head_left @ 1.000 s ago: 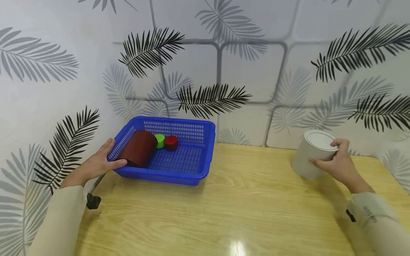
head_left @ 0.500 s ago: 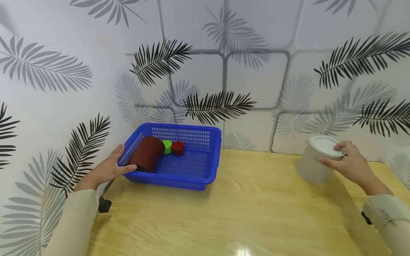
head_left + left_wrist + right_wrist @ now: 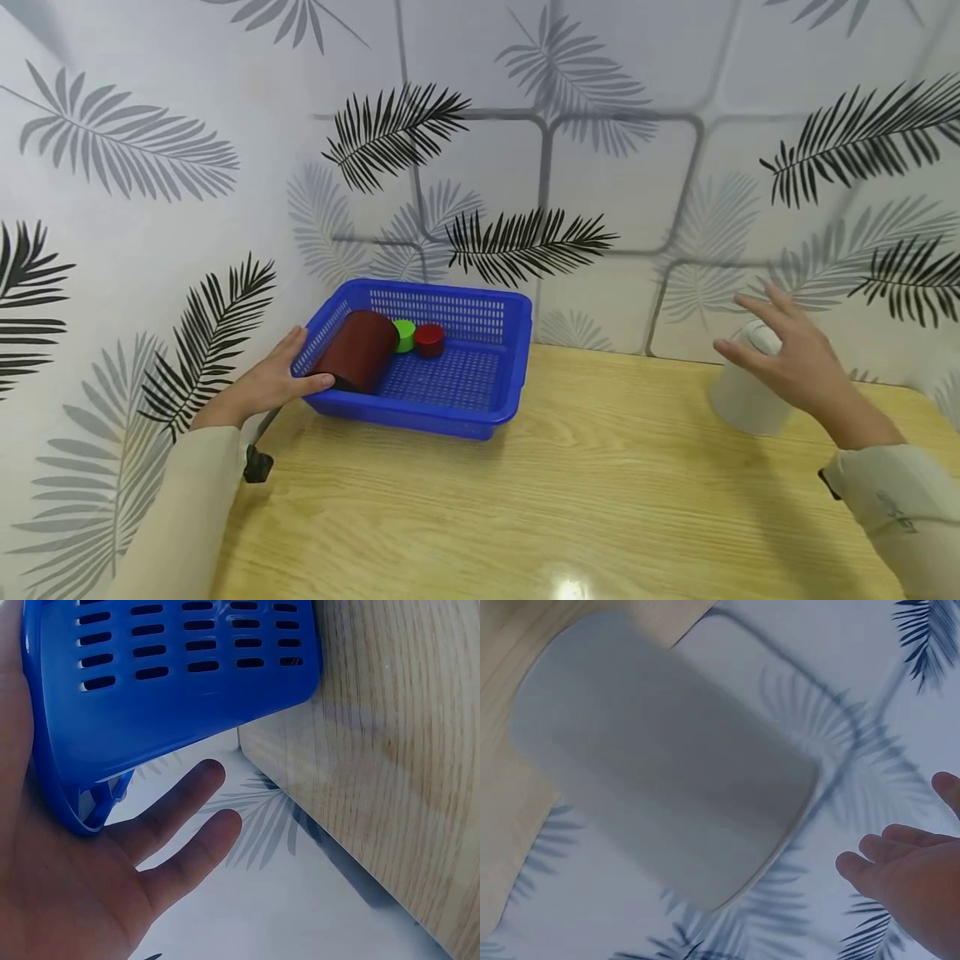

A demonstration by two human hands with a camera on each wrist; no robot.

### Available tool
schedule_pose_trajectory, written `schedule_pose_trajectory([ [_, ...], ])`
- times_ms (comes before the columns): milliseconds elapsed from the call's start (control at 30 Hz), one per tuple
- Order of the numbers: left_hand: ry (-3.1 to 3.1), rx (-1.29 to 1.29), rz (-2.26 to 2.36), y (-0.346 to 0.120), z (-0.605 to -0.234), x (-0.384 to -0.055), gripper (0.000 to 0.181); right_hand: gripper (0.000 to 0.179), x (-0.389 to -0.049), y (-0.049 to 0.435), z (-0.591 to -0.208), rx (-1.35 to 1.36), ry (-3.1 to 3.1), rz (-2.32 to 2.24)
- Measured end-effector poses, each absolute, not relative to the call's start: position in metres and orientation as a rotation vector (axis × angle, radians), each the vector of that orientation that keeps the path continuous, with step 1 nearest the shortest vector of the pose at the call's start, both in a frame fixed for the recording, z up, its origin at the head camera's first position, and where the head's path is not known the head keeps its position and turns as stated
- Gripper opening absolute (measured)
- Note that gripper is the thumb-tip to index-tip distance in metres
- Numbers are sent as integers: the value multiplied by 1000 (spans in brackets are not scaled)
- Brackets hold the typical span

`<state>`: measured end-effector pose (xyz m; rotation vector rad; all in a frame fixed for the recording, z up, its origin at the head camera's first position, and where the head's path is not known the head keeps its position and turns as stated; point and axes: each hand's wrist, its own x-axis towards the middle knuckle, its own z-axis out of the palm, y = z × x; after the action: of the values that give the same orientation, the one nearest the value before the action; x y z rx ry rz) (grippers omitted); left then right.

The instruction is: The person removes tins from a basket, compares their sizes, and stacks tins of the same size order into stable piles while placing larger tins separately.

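On the table's left, a blue plastic basket (image 3: 420,417) holds a dark red cylinder (image 3: 360,350) lying on its side, with a green cap-like piece (image 3: 405,336) and a red one (image 3: 429,340) beside it. My left hand (image 3: 258,387) touches the basket's left corner, thumb along the front rim; the left wrist view shows two straight fingers (image 3: 199,840) outside it. A pale grey-white canister (image 3: 750,400) with a white lid stands upright at the right. My right hand (image 3: 802,367) is raised over it with spread fingers, partly covering the lid; the right wrist view shows them apart from the canister (image 3: 675,765).
The wood-grain table (image 3: 585,500) runs up to a wall (image 3: 600,317) patterned with leaves, close behind the basket and canister. Another leaf-patterned wall face (image 3: 97,275) borders the table on the left.
My right hand has let go of the canister's top and lifted, its fingers spreading. The canister stays standing. My left hand stays at the basket corner; the head view has shifted a little.
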<state>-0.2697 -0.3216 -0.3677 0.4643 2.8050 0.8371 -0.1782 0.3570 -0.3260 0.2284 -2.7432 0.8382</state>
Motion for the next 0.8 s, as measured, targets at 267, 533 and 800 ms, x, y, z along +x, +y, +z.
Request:
schedule_pose_trajectory([
  [267, 2802, 453, 844, -322, -366, -270, 114, 76, -191, 314, -322, 390, -2682, 900],
  [533, 2795, 441, 837, -319, -365, -271, 113, 80, -202, 278, -321, 475, -2720, 951],
  [800, 2791, 425, 847, -321, -367, -269, 113, 79, -216, 237, -321, 592, -2686, 984],
])
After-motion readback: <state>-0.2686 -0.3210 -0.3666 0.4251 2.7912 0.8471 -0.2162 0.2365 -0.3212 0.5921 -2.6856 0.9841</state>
